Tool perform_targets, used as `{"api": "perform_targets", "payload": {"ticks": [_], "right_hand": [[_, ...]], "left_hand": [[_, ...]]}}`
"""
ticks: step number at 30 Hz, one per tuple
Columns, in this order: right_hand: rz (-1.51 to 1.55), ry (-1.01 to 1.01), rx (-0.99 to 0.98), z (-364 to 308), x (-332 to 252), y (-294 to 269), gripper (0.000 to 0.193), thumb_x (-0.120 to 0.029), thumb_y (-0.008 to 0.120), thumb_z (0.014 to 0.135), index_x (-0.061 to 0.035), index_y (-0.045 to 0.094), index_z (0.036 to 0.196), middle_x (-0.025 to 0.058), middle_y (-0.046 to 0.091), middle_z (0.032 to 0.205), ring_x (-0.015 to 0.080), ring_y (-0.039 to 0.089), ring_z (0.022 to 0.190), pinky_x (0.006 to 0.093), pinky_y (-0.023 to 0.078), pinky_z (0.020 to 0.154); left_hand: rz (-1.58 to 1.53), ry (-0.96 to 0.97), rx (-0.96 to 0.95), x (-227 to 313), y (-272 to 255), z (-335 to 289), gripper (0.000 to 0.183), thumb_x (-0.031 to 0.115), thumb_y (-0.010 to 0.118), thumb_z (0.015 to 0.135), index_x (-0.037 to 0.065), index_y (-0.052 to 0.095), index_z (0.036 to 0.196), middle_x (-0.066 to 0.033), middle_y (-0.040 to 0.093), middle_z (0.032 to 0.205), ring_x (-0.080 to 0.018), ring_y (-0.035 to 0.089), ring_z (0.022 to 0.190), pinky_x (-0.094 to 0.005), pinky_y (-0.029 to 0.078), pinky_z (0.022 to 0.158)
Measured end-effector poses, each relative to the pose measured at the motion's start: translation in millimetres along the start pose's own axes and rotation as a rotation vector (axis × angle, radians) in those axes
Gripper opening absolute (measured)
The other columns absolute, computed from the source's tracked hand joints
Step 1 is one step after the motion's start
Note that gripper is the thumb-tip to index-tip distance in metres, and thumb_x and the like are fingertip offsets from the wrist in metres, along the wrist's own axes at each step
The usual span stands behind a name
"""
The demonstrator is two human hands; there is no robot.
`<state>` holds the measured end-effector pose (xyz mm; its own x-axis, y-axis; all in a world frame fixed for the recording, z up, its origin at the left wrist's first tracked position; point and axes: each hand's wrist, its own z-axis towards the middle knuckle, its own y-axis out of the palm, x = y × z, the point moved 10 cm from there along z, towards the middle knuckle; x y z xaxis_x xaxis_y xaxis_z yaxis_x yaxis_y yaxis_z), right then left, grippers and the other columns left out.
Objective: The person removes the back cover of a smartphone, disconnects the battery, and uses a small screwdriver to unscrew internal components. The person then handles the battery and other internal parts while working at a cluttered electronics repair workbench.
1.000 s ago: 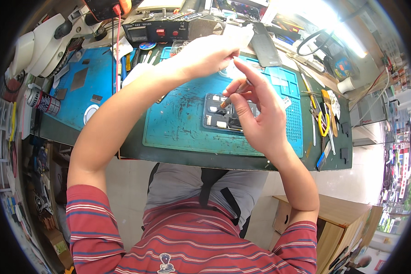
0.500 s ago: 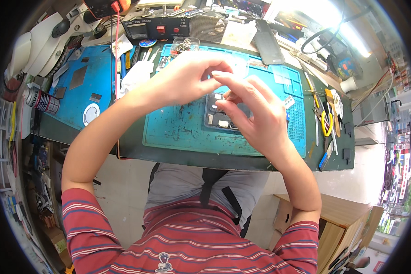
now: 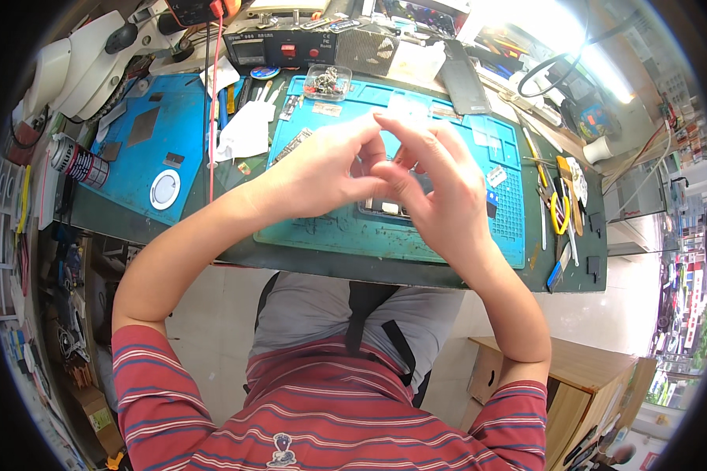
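My left hand (image 3: 342, 165) and my right hand (image 3: 440, 173) meet above the blue work mat (image 3: 330, 239). Their fingertips touch at the top and the thumbs come together lower down, leaving a small gap between. Fingers on both hands are curled and pinched; anything they hold is too small or hidden to name. Below the thumbs lies a dark opened device with pale parts, like a phone (image 3: 390, 208), mostly covered by my hands. A clear box of small metal parts (image 3: 327, 82) stands behind my left hand.
Pliers with yellow handles (image 3: 559, 213) and other hand tools lie at the right. A black slab (image 3: 464, 82) leans at the back right. A spray can (image 3: 78, 163) and a second blue mat (image 3: 133, 169) are at the left. Behind stands a black bench unit (image 3: 283, 49).
My left hand has come lower and its thumb now meets the right thumb. More of the parts box shows, while the opened device is more covered. The view has shifted slightly.
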<state>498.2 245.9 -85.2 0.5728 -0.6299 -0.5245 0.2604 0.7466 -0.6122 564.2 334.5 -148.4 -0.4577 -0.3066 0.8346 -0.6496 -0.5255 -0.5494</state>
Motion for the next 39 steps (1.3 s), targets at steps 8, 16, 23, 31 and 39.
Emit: {"api": "perform_targets", "payload": {"ticks": [8,16,23,31,39], "right_hand": [[-0.037,-0.008,0.001,0.0,1.0,3.9,0.060,0.002,0.066,0.089,-0.0135,0.059,0.147,0.0137,0.068,0.102,0.0315,0.067,0.089,0.0406,0.057,0.080],[-0.055,-0.051,0.015,0.7,-9.8,3.5,0.060,0.002,0.068,0.090,-0.0136,0.059,0.148,0.0131,0.067,0.101,0.0283,0.068,0.086,0.0395,0.057,0.078],[0.116,0.070,-0.010,-0.4,-0.7,7.9,0.058,0.004,0.067,0.091,-0.0123,0.059,0.147,0.0124,0.068,0.110,0.0288,0.068,0.089,0.0374,0.057,0.080],[0.303,0.216,-0.080,-2.4,12.0,14.2,0.058,-0.003,0.072,0.091,-0.0108,0.059,0.146,0.0125,0.067,0.108,0.0299,0.067,0.092,0.0409,0.056,0.083],[0.038,0.062,-0.072,1.7,-2.1,10.4,0.061,0.001,0.069,0.090,-0.0099,0.057,0.148,0.0123,0.065,0.100,0.0296,0.066,0.087,0.0396,0.056,0.080]], "left_hand": [[0.091,0.052,0.030,10.9,-3.2,-0.6,0.046,0.006,0.078,0.090,0.001,0.056,0.130,-0.0117,0.067,0.112,-0.0220,0.068,0.101,-0.0372,0.055,0.092],[0.039,0.130,0.074,13.2,-5.2,-5.4,0.048,0.010,0.077,0.091,0.002,0.055,0.133,-0.0108,0.069,0.106,-0.0258,0.070,0.099,-0.0387,0.056,0.088],[-0.040,0.195,0.113,17.4,-7.2,-11.7,0.056,0.010,0.075,0.093,0.004,0.046,0.140,-0.0160,0.070,0.102,-0.0341,0.070,0.093,-0.0415,0.056,0.086],[-0.108,0.238,0.078,8.5,-2.8,-14.1,0.056,0.014,0.074,0.095,0.007,0.046,0.143,-0.0149,0.071,0.105,-0.0332,0.072,0.098,-0.0413,0.057,0.089],[-0.030,0.373,0.118,23.2,-3.9,-13.0,0.038,0.022,0.077,0.094,0.007,0.053,0.120,-0.0104,0.068,0.095,-0.0302,0.070,0.086,-0.0435,0.056,0.081]]}}
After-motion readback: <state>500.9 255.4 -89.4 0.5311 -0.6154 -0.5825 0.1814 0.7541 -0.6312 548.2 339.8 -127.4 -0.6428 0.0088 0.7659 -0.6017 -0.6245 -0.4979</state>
